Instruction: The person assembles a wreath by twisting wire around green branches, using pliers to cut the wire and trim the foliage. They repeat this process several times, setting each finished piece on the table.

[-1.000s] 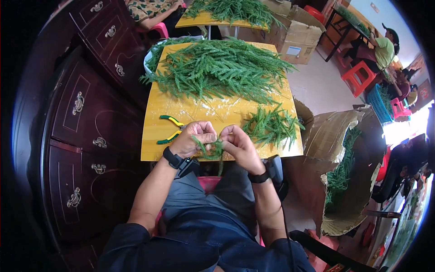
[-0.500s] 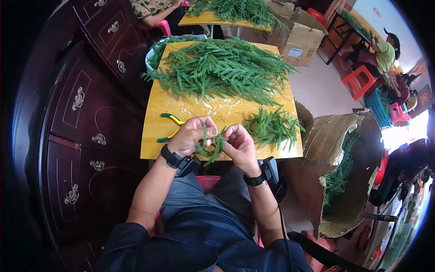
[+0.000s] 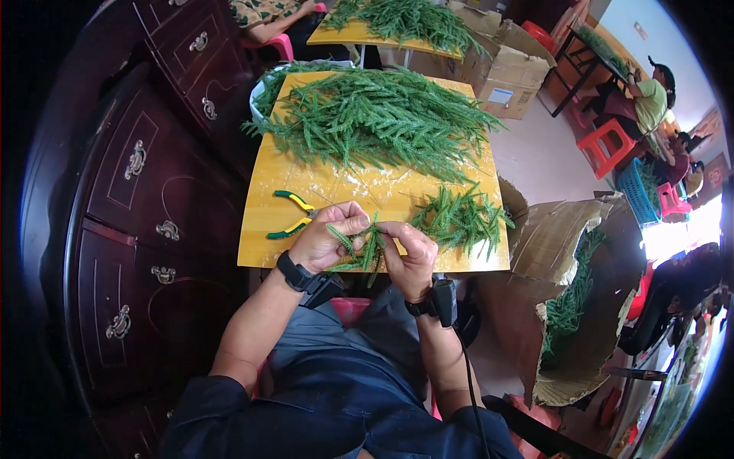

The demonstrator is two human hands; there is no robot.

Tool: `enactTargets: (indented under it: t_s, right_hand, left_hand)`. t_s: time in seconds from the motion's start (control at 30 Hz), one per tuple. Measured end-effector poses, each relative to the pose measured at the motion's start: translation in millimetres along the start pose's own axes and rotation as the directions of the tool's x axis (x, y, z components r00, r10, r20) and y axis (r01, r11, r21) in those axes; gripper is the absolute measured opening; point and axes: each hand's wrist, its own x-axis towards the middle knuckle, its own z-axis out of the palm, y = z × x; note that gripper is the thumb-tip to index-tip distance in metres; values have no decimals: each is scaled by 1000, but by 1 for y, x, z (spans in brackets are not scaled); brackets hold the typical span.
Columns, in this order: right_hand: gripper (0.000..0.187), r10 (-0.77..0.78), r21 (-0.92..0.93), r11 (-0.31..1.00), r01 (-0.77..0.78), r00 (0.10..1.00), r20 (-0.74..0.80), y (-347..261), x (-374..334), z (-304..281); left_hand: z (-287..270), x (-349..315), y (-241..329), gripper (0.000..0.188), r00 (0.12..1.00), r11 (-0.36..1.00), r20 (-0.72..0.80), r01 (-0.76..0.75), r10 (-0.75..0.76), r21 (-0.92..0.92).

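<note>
Over the near edge of the yellow table [image 3: 260, 229], my left hand [image 3: 330, 236] is closed on a small green artificial pine sprig [image 3: 371, 246]. My right hand [image 3: 411, 252] pinches the same sprig near its top, thumb and forefinger close to the left fingertips. Several short needle-covered tips hang below and between the hands. Just left of my left hand lie pliers [image 3: 293, 216] with green and yellow handles, their jaws hidden by the hand. A small heap of short sprigs [image 3: 462, 218] rests to the right of my right hand.
A large pile of long pine branches [image 3: 382, 115] covers the table's far half. An open cardboard box [image 3: 527, 306] with greenery stands at the right. Dark wooden drawers [image 3: 115, 183] line the left. Other people sit farther off, one on a red stool [image 3: 605, 138].
My right hand has turned, its knuckles now higher and its fingers bent downward over the sprig. The sprig's tips have shifted between my hands. The view has moved slightly.
</note>
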Motion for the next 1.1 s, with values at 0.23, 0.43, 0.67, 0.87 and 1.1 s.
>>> enactTargets:
  t_s: [0.23,0.43,0.67,0.87,1.1]
  right_hand:
    - [19,9,-6,1000,-8,993,119,9,0,-8]
    - [20,-80,-37,996,81,996,29,10,-2,-5]
    - [15,-191,-120,975,185,981,-36,5,-2,-3]
    - [4,335,299,879,-370,928,164,13,-12,0]
    - [13,598,680,28,-732,558,575,40,-18,1]
  left_hand:
    - [4,3,0,12,1000,999,-7,26,-26,27]
    - [11,4,1,12,1000,1000,-7,-17,17,-23]
    - [12,0,4,11,999,999,19,36,-37,18]
    - [12,-7,6,10,992,959,52,-126,117,255]
    - [20,-5,-9,7,951,779,133,-306,280,548]
